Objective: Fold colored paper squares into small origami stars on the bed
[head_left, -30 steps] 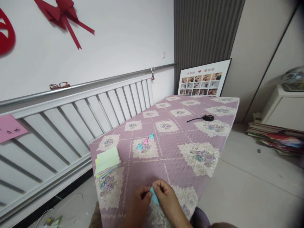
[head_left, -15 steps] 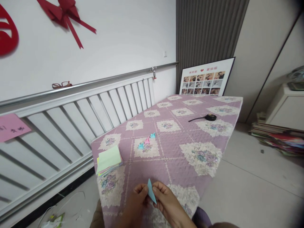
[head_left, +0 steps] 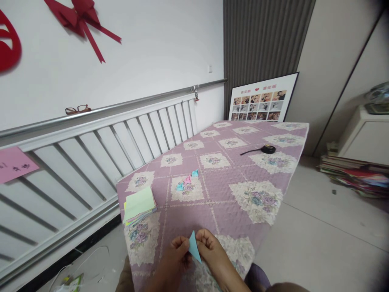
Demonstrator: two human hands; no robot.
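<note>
A small folded sheet of light blue paper (head_left: 194,247) is held between my two hands above the near end of the table. My left hand (head_left: 180,249) pinches its left side with thumb and fingers. From the right, my right hand (head_left: 208,245) grips it the same way, fingers curled. The paper has a pointed top and a pointed lower corner. Further up the cloth lie a blue folded paper piece (head_left: 180,186), a pink folded piece (head_left: 187,179) and another blue one (head_left: 195,173), in a slanting row.
A stack of coloured paper sheets (head_left: 140,206) lies at the table's left edge. On the flowered purple tablecloth (head_left: 185,215) a black tape measure (head_left: 268,149) rests far right. A white radiator (head_left: 121,142) runs along the left, with eyeglasses (head_left: 78,109) on the pipe above.
The blue paper has turned slightly, so more of its flat face shows, and it sits a little lower. Both hands keep their hold. The view has shifted slightly.
</note>
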